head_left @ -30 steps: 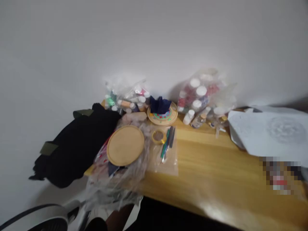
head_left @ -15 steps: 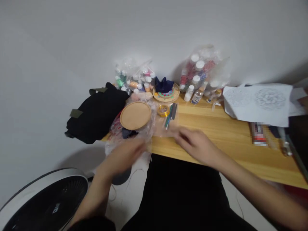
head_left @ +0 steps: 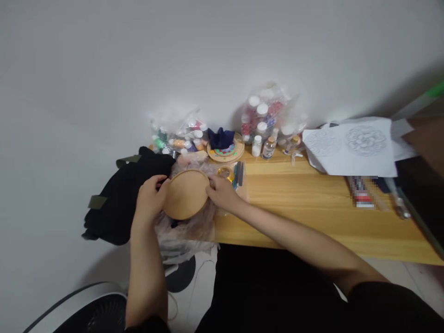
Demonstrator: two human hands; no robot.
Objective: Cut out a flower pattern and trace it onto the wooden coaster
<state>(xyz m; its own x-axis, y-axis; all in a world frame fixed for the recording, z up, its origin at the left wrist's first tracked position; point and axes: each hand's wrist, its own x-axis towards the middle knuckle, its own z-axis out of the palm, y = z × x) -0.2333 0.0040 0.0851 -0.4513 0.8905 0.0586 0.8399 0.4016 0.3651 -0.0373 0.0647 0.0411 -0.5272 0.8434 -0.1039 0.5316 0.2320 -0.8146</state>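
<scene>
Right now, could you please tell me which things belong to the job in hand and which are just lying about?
In hand: round wooden disc, left hand and right hand at its rim.
Apparently lying about: black bundle, drawing sheet, blue cloth.

The round tan wooden-looking disc [head_left: 186,194] had a smooth, matt face. The crumpled translucent plastic bag [head_left: 201,226] under it looked thin, wrinkled and slightly shiny. The long yellow-brown wood-grained tabletop [head_left: 294,189] had a smooth finish with a soft sheen. The bulky black cloth bundle with olive tabs [head_left: 120,208] looked dull and soft, and the peaked dark blue fabric piece [head_left: 221,138] matt and creased. The large white patterned paper sheet [head_left: 367,164] was matt; the round golden-yellow ring [head_left: 227,172] looked glossy.
</scene>
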